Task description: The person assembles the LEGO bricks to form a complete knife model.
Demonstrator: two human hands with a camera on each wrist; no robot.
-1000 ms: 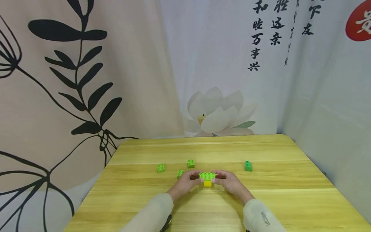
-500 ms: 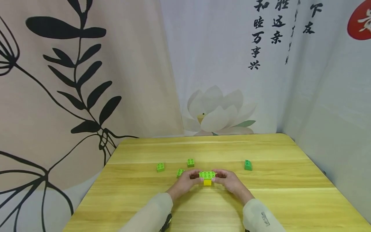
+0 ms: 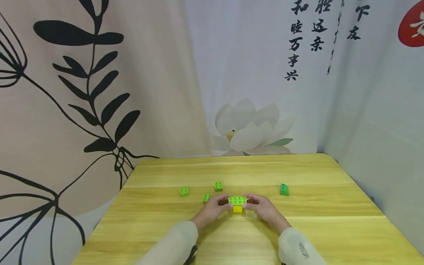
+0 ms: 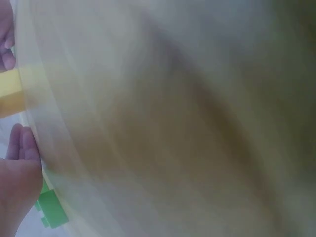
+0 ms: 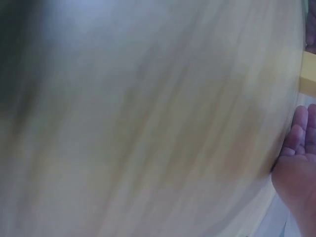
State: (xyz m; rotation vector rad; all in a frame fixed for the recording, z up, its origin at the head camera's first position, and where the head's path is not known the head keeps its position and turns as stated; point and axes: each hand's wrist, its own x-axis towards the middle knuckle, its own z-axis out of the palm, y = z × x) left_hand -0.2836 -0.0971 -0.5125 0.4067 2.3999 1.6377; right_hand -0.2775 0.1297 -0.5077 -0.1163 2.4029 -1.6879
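Note:
At the middle of the table [image 3: 238, 235], a long light-green toy brick [image 3: 237, 200] sits crosswise on a narrower yellow brick [image 3: 237, 209]. My left hand [image 3: 212, 209] pinches the green brick's left end between thumb and fingers. The opposite end is held the same way by my right hand [image 3: 264, 209]. Close behind the left fingers lies a small light-green brick [image 3: 207, 198], partly covered by that hand. In the left wrist view the yellow brick [image 4: 11, 93] shows at the edge beside the left hand [image 4: 19, 173]; the right wrist view catches the right hand [image 5: 298, 163] near it.
Two more small light-green bricks [image 3: 184, 191] [image 3: 218, 186] stand farther back on the left. A darker green brick [image 3: 284, 189] stands to the right, beyond the right hand. Printed curtains [image 3: 159, 92] hang behind the table and a pale one along its right side.

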